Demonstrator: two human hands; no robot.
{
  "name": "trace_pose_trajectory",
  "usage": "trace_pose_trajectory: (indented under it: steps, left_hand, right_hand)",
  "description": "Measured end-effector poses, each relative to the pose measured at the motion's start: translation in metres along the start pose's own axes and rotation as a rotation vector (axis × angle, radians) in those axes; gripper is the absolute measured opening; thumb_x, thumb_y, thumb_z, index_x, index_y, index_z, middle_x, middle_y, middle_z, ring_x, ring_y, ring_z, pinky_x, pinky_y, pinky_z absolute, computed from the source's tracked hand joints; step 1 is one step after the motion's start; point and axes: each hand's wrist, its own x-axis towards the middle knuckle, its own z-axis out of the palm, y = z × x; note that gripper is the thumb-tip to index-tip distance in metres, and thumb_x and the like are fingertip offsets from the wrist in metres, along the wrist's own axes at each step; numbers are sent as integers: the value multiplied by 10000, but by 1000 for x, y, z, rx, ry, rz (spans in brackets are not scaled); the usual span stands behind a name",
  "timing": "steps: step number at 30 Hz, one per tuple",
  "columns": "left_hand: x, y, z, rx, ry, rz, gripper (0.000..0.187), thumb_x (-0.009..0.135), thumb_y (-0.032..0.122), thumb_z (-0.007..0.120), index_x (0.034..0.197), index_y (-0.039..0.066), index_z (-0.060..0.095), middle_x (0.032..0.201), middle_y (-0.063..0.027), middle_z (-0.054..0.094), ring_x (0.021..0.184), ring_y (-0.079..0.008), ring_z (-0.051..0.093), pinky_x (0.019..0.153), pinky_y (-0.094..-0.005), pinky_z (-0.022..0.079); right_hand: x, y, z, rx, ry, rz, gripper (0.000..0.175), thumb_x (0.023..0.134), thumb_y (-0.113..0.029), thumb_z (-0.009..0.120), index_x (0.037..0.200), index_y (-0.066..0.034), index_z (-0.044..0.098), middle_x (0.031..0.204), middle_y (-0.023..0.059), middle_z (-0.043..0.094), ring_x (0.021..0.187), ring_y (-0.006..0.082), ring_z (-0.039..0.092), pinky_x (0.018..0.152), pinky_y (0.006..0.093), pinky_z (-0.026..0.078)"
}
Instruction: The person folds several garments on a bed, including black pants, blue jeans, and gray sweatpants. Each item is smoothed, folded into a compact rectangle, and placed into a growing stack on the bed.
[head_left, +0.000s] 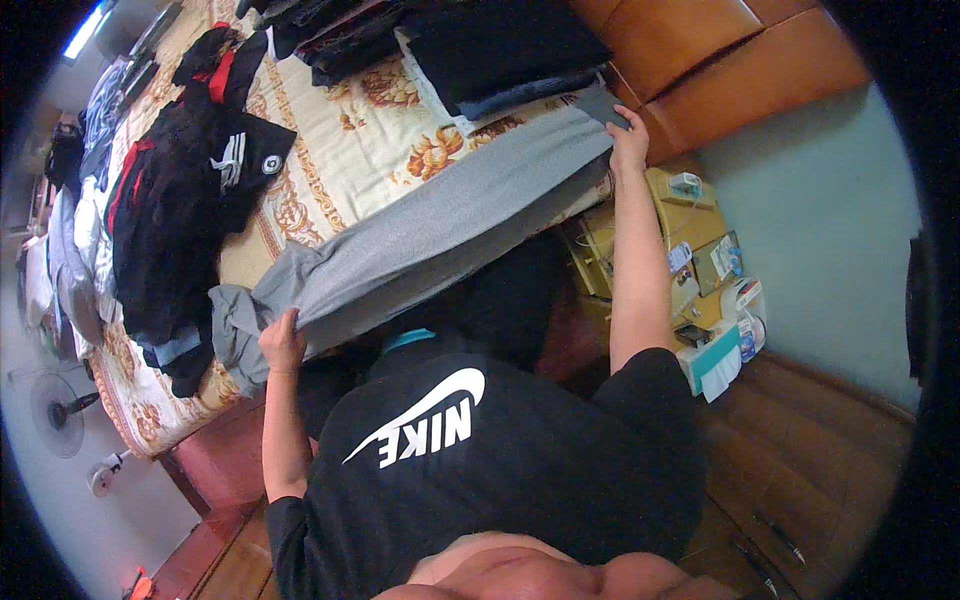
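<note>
A long grey knit garment (442, 217) is stretched lengthwise along the near edge of the bed, in front of my body. My left hand (283, 343) grips it near its bunched left end, which lies crumpled on the bed. At the far right end, my right hand (628, 139) pinches the smoother, flatter part between thumb and fingers. Between my hands the cloth looks doubled, and its lower side sags in shadow at the bed's edge. Just beyond its right end lies a stack of folded dark clothes (517, 56).
A floral bedspread (360, 142) covers the bed. Black clothes with red and white trim (180, 195) lie heaped at left, beside lighter clothes (75, 262). A wooden nightstand (675, 217) at right bears a tissue box (709, 360) and small items. A fan (56, 412) stands at far left.
</note>
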Motion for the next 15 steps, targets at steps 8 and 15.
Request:
trace_pose_trajectory:
  steps: [8,15]
  left_hand:
    - [-23,46,12,-1,-233,200,359,717,104,574,1065,187,601,646,-26,496,572,-212,532,483,-349,428]
    - [-37,46,6,71,-204,143,399,723,124,553,1108,219,590,680,-20,502,610,-203,543,521,-343,442]
  right_hand:
    - [-1,82,-34,-807,41,-209,355,626,-65,719,971,-145,685,1035,207,569,1050,333,481,906,368,388]
    - [-27,55,-22,-693,69,-227,276,703,25,624,938,-113,666,1236,209,405,1142,346,420,941,369,369]
